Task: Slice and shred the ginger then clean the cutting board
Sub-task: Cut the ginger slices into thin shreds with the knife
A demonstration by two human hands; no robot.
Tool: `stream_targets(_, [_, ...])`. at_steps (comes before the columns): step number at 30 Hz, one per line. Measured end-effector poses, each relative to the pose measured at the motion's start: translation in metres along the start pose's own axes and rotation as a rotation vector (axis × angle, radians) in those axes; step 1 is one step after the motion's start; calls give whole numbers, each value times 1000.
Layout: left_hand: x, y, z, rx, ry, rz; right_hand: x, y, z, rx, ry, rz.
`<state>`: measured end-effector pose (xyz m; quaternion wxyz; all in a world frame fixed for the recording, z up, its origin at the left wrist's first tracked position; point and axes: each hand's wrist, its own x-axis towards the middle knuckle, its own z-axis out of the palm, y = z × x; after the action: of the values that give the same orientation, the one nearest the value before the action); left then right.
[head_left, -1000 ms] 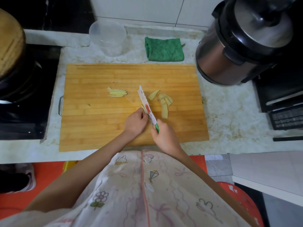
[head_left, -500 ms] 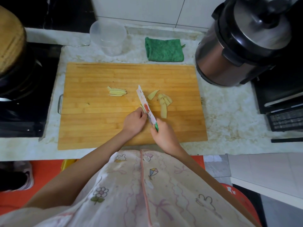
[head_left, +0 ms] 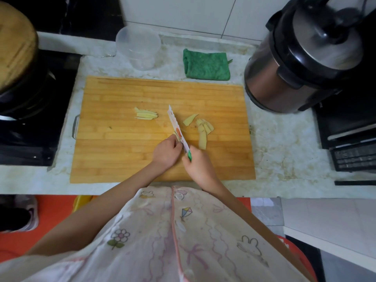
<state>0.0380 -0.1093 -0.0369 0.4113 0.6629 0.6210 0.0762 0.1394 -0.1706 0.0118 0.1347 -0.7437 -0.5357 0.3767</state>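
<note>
The left hand (head_left: 166, 150) pins a ginger slice (head_left: 175, 134) with curled fingers to steady it beside the knife (head_left: 177, 128), which the right hand (head_left: 198, 165) grips. The shreds (head_left: 146, 115) lie left and the uncut slices (head_left: 203, 130) right, seemingly to keep them separate.

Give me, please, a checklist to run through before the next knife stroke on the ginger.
1. Right hand grips the knife by its green handle: ok.
2. Left hand holds the ginger piece beside the blade: ok.
3. Its fingertips clear of the edge: cannot tell, they are tucked out of sight.
4. Ginger slices lie right of the blade, apart from it: ok.
5. Ginger shreds lie left, clear of the stroke: ok.
6. Green cloth lies behind the cutting board for cleaning: ok.
</note>
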Motion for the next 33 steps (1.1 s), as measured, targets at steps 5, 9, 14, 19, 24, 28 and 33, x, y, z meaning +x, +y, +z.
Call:
stream_targets(5, [-1,1,-1,-8,-6,19,-7,11,0,9,-19,-7])
stream_targets(9, [2,-1,-1,14,-12,21,-7,11,3,-28,-16,-8])
stream_targets(14, [3,-1,1,5,-4,33,-1,10,6,-71,0,-23])
stream_targets(19, [3,-4,0,-28,-7,44,0,11,10,-44,17,-71])
stream_targets(24, [5,-8,-1,-186,6,-7,20,0,12,-92,91,-132])
stream_targets(28, [4,-10,-4,-344,17,-34,9,7,6,-188,27,-188])
stream_targets(33, [4,-20,-5,-356,46,-27,-12,29,-2,-121,-107,-165])
